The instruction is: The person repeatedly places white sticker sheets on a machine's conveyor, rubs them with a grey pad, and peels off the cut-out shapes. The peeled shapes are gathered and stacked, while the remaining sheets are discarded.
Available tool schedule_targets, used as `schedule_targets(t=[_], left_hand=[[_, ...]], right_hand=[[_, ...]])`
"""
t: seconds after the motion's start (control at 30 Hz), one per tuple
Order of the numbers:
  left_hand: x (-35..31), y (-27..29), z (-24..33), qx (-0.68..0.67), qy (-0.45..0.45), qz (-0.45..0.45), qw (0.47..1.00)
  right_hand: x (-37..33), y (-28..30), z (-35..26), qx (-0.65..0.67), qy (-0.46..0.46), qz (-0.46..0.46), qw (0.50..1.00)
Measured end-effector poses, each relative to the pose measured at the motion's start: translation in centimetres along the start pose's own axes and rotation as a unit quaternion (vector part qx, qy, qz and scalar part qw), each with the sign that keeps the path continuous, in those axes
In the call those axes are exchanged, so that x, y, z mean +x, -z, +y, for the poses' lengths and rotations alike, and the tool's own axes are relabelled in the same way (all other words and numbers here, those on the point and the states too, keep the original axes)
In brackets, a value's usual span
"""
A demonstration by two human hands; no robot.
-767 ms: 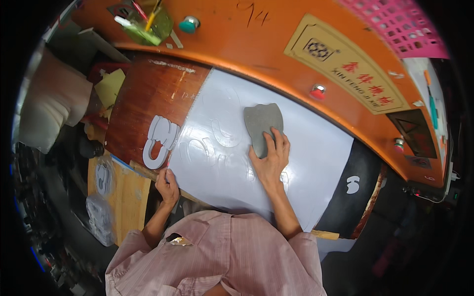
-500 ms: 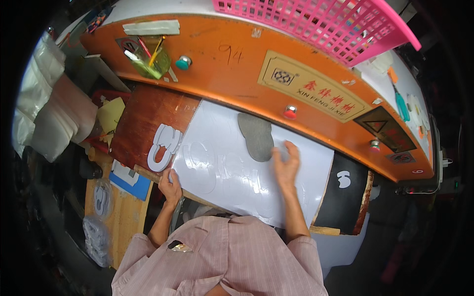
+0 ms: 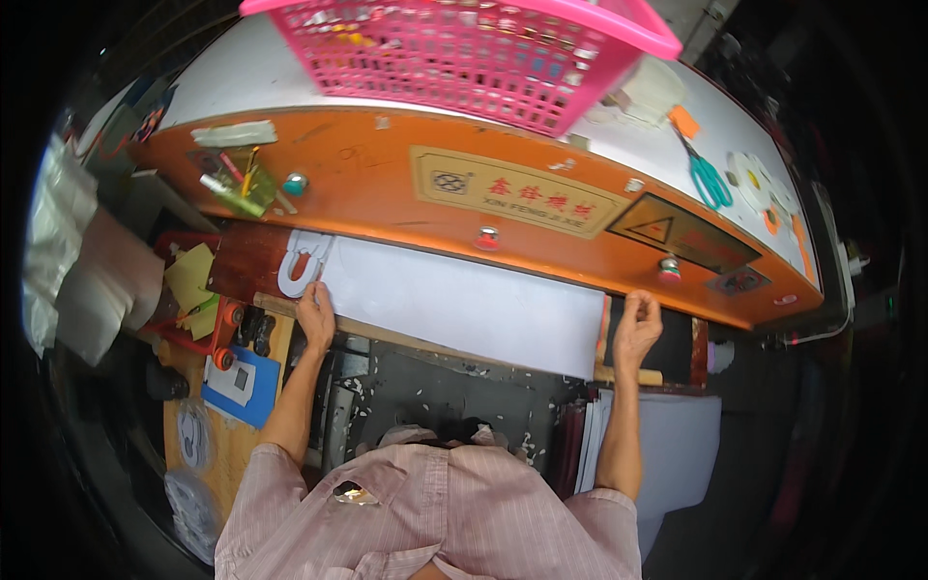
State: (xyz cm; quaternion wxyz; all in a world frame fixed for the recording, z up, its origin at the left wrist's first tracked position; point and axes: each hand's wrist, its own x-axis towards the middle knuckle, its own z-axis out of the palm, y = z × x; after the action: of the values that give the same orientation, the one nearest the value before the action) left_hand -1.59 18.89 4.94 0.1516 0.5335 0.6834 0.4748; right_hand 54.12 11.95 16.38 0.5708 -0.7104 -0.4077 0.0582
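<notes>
A white sheet (image 3: 464,302) lies on a long board with a wooden front edge (image 3: 387,332), partly under the orange machine beam (image 3: 358,155). My left hand (image 3: 316,319) is closed at the board's front edge, beside a stack of white U-shaped cut pieces (image 3: 290,269). Over the black surface (image 3: 674,340) right of the sheet, my right hand (image 3: 636,332) has its fingers curled together close below the beam. What they hold, if anything, is hidden. The beam covers the far part of the sheet.
A pink basket (image 3: 454,72) and teal-handled scissors (image 3: 710,182) sit on the machine's top. Red and green buttons (image 3: 488,238) line the beam. At left are a red crate (image 3: 184,242) and a blue clipboard (image 3: 242,387); pale sheets (image 3: 667,445) stand at lower right.
The board and sheet have slid away from me under the beam, and the grey sole-shaped piece is out of sight. My right hand has moved right, its fingers now curled in.
</notes>
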Motion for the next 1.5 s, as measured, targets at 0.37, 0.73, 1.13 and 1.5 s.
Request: schedule_targets(t=[0.37,0.73,1.13,1.5], left_hand=[[-1.2,0.1,3.5,0.031,-0.009,0.013,0.999],[-5.3,5.3,-1.1,0.021,0.004,-0.014,1.0],[-15.6,8.0,-6.8,0.06,0.043,0.043,0.996],[-21.0,7.8,-13.5,0.068,0.109,0.015,0.992]], right_hand=[[-9.0,6.0,5.7,-0.251,-0.109,-0.102,0.956],[-18.7,6.9,6.6,-0.29,0.002,-0.118,0.95],[-22.0,-9.7,-2.0,-0.116,0.075,-0.199,0.97],[-20.4,-16.7,1.5,0.197,-0.104,-0.333,0.916]])
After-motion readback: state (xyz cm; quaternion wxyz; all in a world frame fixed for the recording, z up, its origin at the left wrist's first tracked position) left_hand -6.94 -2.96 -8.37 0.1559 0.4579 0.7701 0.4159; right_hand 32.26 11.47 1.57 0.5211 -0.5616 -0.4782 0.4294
